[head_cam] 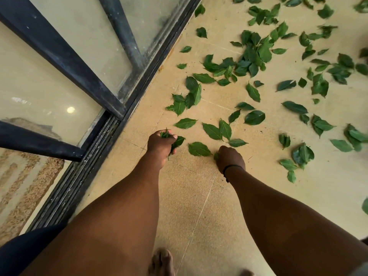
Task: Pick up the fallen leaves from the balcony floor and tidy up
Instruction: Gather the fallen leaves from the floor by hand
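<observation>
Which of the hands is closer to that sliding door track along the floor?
Left. The left hand, gripping a bunch of leaves, is a short way right of the door track. The right hand is farther out on the balcony floor, at another leaf.

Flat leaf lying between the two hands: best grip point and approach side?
Judgement: pinch the leaf at its right-hand end, beside the right hand, coming from above and from the right. It lies flat on the balcony floor, so an edge must be lifted first; that end is nearest the right hand. The left hand already grips a bunch of leaves.
</observation>
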